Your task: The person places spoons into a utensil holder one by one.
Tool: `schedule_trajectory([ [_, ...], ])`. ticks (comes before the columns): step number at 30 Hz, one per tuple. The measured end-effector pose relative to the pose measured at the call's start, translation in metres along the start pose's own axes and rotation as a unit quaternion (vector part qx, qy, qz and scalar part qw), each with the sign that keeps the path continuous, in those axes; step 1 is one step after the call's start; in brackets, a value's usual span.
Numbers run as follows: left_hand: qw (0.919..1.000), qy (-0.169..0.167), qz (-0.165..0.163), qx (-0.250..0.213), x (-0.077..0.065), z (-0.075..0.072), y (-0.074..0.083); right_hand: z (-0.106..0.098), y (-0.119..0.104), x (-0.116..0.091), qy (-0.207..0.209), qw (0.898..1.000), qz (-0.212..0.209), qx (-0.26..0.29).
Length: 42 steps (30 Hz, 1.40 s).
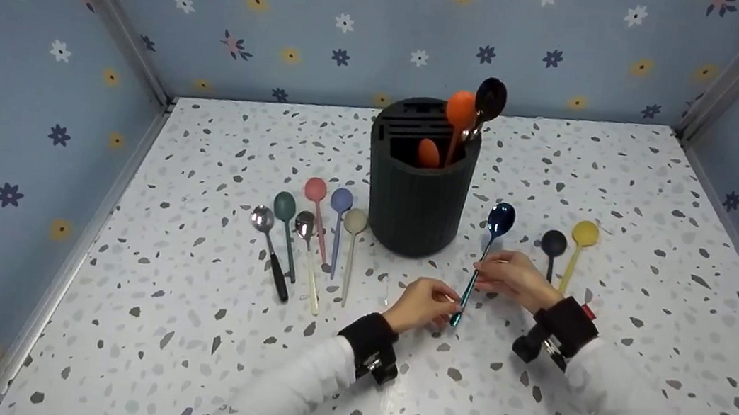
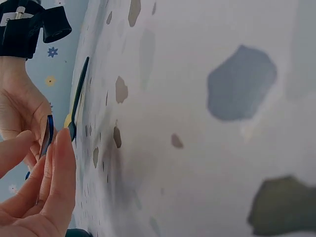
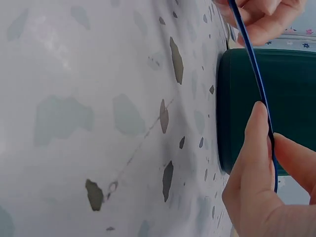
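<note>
Spanning both hands, the blue spoon (image 1: 501, 219) is held just right of the holder (image 1: 415, 210), its bowl pointing away from the person. The left hand (image 1: 423, 306) pinches the handle near its tail end; the right hand (image 1: 518, 278) pinches it farther up, between thumb and fingers. Right of the right hand, the dark spoon (image 1: 554, 242) and the yellow spoon (image 1: 585, 233) lie side by side. The holder stands upright, with two orange spoons (image 1: 461, 110) and a black spoon (image 1: 491, 100) in its top. To its left lie the black-handled spoon (image 1: 278, 278), green spoon (image 1: 284, 206), pale-handled spoon (image 1: 312, 282), pink spoon (image 1: 316, 190), purple spoon (image 1: 342, 200) and beige spoon (image 1: 355, 221). Beneath is the speckled worktop (image 1: 179, 354), with flowered walls (image 1: 392, 32) around it.
</note>
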<state>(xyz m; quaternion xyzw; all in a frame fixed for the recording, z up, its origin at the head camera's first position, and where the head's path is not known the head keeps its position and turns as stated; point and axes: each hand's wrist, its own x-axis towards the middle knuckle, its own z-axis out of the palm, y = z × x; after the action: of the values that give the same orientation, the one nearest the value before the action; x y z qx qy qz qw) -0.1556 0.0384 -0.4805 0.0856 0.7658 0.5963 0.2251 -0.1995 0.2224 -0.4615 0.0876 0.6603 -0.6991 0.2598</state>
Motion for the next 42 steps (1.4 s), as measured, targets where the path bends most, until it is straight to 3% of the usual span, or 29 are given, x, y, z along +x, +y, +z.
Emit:
schedule_trajectory([
  [6, 0.9998, 0.004, -0.007, -0.016, -0.001, 0.001, 0.001, 0.003, 0.000, -0.004, -0.012, 0.999, -0.027, 0.016],
  [14, 0.9994, 0.027, 0.021, 0.000, -0.001, 0.001, 0.003, 0.012, -0.006, -0.012, -0.015, 0.998, -0.048, 0.032],
  [22, 0.9983, 0.031, 0.050, 0.002, -0.026, -0.008, 0.043, 0.019, -0.025, -0.022, -0.009, 0.996, -0.088, 0.013],
  [25, 0.9980, 0.030, 0.055, 0.000, -0.024, -0.011, 0.047, 0.021, -0.033, -0.025, -0.009, 0.995, -0.102, 0.011],
  [33, 0.9961, 0.022, 0.082, -0.027, -0.003, -0.018, 0.035, 0.025, -0.052, -0.034, -0.012, 0.991, -0.130, -0.005],
  [42, 0.9903, 0.049, 0.126, 0.032, -0.003, -0.028, 0.058, 0.030, -0.079, -0.043, -0.012, 0.986, -0.165, 0.010],
])
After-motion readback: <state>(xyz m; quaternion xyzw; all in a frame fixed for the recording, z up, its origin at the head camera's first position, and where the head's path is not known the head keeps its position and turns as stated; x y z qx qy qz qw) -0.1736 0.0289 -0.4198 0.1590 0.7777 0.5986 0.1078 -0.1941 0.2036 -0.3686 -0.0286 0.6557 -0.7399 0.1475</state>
